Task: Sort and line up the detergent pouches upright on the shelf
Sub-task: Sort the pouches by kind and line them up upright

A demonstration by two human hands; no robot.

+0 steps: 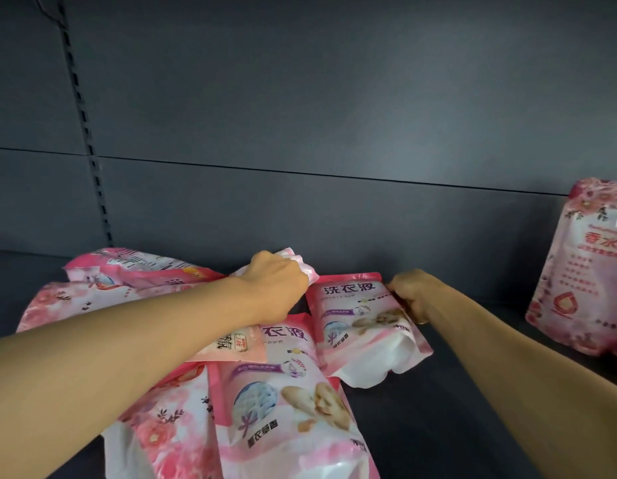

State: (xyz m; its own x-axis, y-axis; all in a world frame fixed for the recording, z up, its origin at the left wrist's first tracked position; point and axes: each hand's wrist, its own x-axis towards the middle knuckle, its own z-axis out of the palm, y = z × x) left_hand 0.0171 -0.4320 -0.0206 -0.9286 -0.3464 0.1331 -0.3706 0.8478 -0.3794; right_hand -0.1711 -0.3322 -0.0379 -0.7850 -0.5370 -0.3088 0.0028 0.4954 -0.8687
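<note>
1. Pink pouches lie flat in a heap (pixel 265 392) on the near-left shelf (pixel 455 409); one pouch (pixel 583 271) stands far right.
2. Left hand (pixel 276 288) grips a pale pouch top (pixel 300 267) at the heap's far side.
3. Right hand (pixel 411 295) pinches the edge of a flat pouch (pixel 355 326).
4. Best lift by the top seam, let the liquid settle, then stand it beside the upright one.

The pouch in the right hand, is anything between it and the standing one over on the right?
Nothing visible. The right hand grips the lying pouch at its edge. Between it and the upright pouch at the far right lies only bare dark shelf. The pile of lying pouches sits on the other side.
</note>
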